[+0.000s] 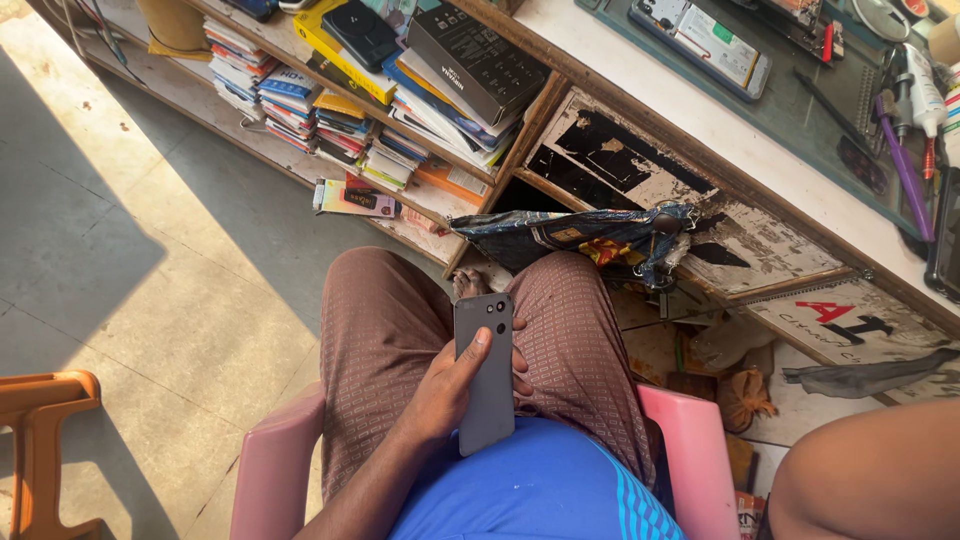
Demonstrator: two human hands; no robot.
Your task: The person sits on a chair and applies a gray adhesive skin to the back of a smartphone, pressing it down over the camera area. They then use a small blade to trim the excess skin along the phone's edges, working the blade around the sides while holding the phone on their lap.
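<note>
I sit in a pink plastic chair (690, 450), looking down at my lap. My left hand (445, 390) grips a grey smartphone (486, 385) held over my thighs with its back and camera lenses facing up. My thumb lies across the phone's back and my fingers wrap round its right edge. My right hand is out of view; only a bare arm (870, 470) shows at the bottom right corner.
A wooden counter (700, 120) with a glass top carries phones, a purple tool (905, 165) and a glue bottle. Shelves beneath hold stacked boxes and packets (350, 120). A patterned bag (580, 235) hangs under the counter. An orange stool (40, 440) stands at left on the tiled floor.
</note>
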